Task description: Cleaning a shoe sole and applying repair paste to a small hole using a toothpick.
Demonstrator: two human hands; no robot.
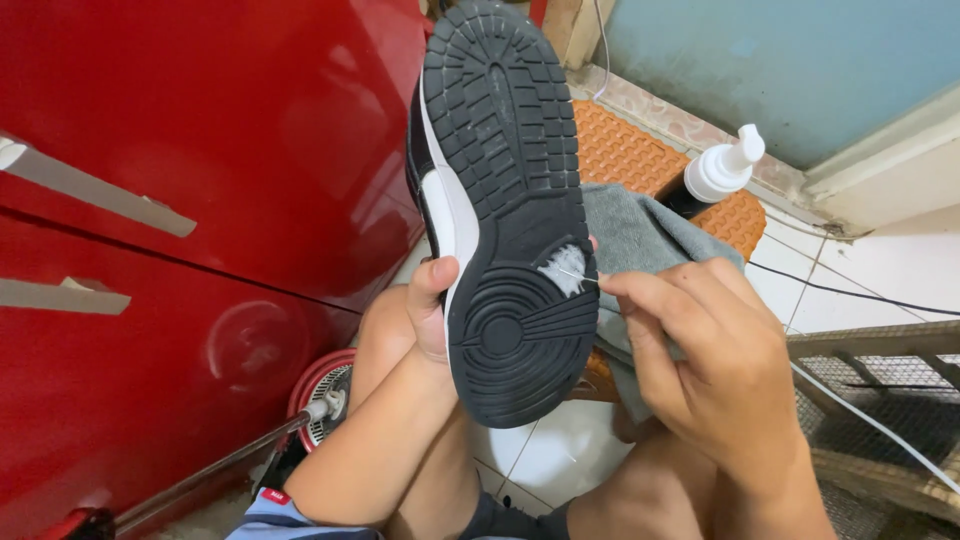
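Head camera looks steeply down, close (single view).

Both hands raised before the body, forearms bare.

Left hand is seen curled into a grasp, thumb pressed flat and pointing up, forearm angled up from lower left. Right hand is held knuckles up, fingertips pinched together, pointed left; wrist is bent.

The shoe stands sole-up between both hands, cloth behind it, spray bottle beyond on the mat.
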